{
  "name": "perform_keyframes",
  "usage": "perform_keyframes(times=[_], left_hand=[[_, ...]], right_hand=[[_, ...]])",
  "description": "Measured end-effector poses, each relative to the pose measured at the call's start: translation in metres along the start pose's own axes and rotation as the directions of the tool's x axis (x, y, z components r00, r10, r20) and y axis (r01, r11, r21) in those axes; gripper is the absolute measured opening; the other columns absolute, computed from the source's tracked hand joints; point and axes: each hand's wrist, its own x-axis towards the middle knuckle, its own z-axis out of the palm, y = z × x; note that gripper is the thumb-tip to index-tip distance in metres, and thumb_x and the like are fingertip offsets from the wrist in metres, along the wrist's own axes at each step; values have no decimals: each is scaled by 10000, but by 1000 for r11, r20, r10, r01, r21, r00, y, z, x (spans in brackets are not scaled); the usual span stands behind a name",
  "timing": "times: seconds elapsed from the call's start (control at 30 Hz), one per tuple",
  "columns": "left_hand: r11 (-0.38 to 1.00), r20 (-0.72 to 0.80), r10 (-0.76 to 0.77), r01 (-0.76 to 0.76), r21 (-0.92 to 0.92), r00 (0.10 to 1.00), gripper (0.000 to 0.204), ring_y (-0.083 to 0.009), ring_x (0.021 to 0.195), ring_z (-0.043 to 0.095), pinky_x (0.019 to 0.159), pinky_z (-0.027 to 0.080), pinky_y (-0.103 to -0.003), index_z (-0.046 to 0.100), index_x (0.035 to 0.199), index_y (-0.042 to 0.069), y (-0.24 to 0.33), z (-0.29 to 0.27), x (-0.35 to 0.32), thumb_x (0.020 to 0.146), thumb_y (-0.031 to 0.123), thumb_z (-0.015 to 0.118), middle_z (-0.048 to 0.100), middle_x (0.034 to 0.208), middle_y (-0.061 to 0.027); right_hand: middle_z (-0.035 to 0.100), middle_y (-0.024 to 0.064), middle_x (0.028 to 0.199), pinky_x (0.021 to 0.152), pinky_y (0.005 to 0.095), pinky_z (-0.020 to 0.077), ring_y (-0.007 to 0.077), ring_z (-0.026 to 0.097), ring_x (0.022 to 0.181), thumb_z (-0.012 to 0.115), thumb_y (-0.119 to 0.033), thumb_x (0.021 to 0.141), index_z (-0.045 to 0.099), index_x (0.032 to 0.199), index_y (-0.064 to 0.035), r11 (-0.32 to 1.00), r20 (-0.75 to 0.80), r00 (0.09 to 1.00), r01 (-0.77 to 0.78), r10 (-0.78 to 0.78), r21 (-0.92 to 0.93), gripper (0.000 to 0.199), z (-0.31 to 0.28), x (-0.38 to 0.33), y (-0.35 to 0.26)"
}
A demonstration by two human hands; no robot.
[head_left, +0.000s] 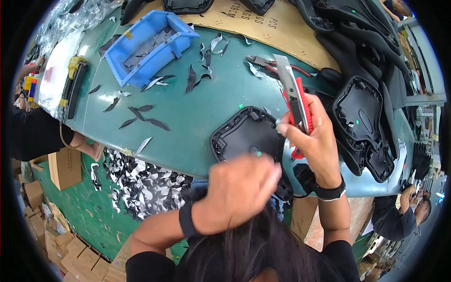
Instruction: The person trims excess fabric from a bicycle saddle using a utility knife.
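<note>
My right hand point(315, 136) is closed around a red and grey snap-off utility knife point(295, 96), its wide blade pointing up and away from me. My left hand point(242, 190) is smeared by motion over the near end of a black moulded panel point(244, 131); whether its fingers hold anything cannot be seen. The panel lies on the green table point(188, 136) by the front edge, hollow side up, with clips round its rim. Part of it is hidden by my left hand. Just beyond the knife lie red-handled pliers point(270, 66).
A blue bin point(145, 51) with dark strips stands at the back left, near a black and yellow tool point(73, 87). Black trimmings point(190, 79) are scattered about. More black panels point(359, 110) are piled right. Scraps point(145, 181) heap below the edge. Other people work on both sides.
</note>
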Motion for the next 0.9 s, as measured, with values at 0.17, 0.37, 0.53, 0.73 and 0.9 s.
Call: perform_keyframes(times=[0.17, 0.37, 0.53, 0.73, 0.9], left_hand=[[996, -39, 13, -9, 88, 999, 125, -343, 834, 557, 721, 449, -424, 594, 863, -1, -46, 23, 48, 855, 124, 598, 566, 858, -152], [1000, 68, -18, 19, -25, 998, 167, -306, 823, 521, 690, 389, -398, 609, 781, 19, -48, 15, 50, 869, 119, 510, 560, 783, -132], [635, -187, -355, 89, -767, 916, 318, -109, 639, 432, 611, 365, -272, 522, 728, 15, -66, 12, 50, 975, 209, 476, 491, 711, -31], [947, 117, -277, 250, 202, 954, 317, -145, 735, 546, 686, 455, -309, 635, 1054, 28, -72, -33, 48, 897, 302, 655, 593, 831, -42], [631, 386, -405, 559, -538, 829, 382, -130, 840, 644, 762, 509, -299, 660, 1045, -4, -76, -90, 99, 860, 328, 702, 691, 989, -70]], right_hand=[[641, 128, 983, 820, 326, 503, 263, 660, 911, 696, -61, 814, 460, 1284, -27, 933, 53, 976, 220, -213, -284, 527, 8, -9, 3], [621, 234, 1151, 788, 405, 535, 422, 628, 995, 663, -45, 850, 432, 1399, -71, 699, 117, 965, 251, -235, -670, 597, -16, -57, 15], [638, 236, 1053, 746, 393, 537, 414, 648, 908, 711, -78, 827, 430, 1383, -48, 636, 111, 993, 117, -50, -763, 623, -3, -86, 32], [625, 169, 1034, 774, 386, 517, 358, 655, 869, 739, -95, 801, 469, 1165, -17, 891, 77, 995, 96, -69, -443, 461, -5, -56, 52], [644, 205, 1112, 817, 387, 548, 369, 664, 955, 728, -7, 790, 445, 1200, -19, 701, 41, 789, 566, -612, -433, 499, -19, -21, 11]])
